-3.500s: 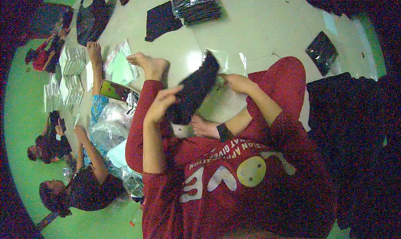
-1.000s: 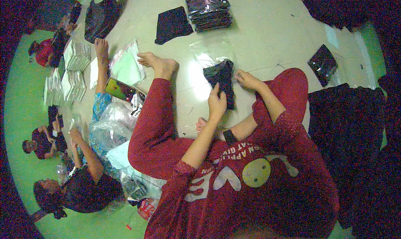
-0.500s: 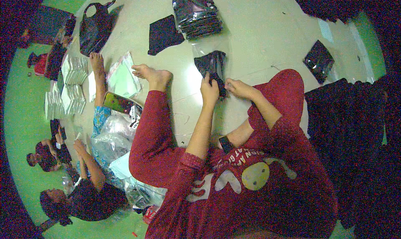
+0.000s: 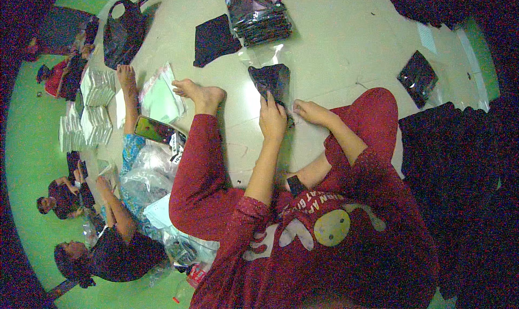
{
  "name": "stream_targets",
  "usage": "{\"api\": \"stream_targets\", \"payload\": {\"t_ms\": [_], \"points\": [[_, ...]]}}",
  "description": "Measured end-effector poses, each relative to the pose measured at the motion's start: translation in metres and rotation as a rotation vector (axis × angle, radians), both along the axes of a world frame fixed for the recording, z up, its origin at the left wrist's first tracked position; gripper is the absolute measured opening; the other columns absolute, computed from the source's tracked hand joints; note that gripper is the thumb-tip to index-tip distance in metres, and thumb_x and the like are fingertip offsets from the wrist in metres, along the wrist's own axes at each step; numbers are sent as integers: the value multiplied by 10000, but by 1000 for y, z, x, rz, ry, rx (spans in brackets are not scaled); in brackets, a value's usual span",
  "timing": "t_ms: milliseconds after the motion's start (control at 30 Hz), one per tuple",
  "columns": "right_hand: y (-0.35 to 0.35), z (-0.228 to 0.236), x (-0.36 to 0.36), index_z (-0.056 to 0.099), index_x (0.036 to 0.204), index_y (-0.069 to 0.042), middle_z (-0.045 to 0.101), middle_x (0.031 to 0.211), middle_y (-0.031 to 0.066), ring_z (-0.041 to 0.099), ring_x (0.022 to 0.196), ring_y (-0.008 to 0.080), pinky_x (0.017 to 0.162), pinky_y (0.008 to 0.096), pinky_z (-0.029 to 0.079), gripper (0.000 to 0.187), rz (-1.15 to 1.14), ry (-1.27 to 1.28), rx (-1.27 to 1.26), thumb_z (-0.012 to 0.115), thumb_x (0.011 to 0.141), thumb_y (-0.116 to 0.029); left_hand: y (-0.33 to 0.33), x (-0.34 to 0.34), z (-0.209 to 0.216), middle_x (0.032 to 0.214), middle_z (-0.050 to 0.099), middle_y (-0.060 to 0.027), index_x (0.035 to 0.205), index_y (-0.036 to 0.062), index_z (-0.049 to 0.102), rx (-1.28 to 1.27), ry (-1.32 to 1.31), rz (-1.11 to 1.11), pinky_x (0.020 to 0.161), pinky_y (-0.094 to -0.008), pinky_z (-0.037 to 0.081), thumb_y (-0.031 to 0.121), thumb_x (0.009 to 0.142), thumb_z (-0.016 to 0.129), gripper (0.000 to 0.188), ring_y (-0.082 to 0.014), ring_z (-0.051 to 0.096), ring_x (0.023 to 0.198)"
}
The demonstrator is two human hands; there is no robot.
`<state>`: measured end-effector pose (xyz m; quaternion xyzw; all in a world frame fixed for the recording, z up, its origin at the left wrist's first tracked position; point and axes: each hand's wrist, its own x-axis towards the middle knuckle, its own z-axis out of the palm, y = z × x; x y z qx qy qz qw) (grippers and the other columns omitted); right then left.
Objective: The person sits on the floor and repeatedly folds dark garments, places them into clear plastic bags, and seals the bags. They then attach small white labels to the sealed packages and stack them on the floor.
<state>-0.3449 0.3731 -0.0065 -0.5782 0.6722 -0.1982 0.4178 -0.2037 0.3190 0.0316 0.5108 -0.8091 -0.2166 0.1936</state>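
The dark cloth (image 4: 268,78), folded narrow, lies on the pale floor (image 4: 330,49) ahead of the person, seemingly within the clear bag (image 4: 260,55), whose film shows beyond its far end and along its right side. The left hand (image 4: 273,119) rests its nearly straight, close-set fingers over the near part; whether they clasp the cloth cannot be told. The right hand (image 4: 313,113) has its fingertips drawn together, pinching the bag's right edge.

The cloth could bunch or crease if the left fingers push unevenly, and the thin film could tear or slip if the right hand tugs hard. A push too far might nudge the stack of bagged packs (image 4: 259,17), just beyond the bag, or the flat dark piece (image 4: 216,40) beside it.

Three and a half seconds earlier the cloth slants between the hands, nearer the body; now it lies farther out. Half a second ago the left thumb shows on top; now the fingers lie flatter.
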Motion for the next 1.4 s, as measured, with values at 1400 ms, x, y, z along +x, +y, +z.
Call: {"api": "stream_targets", "payload": {"t_ms": [1400], "points": [[4,-12,-4,460,1004,-17,571,885,215,549,846,379,738,448,423,267,-29,60,13,414,850,-230,-58,-25,-12,1353,245,-133,1251,131,381,-346,-231,-197,950,-601,126,411,800,460,537,-324,204,1251]]}}
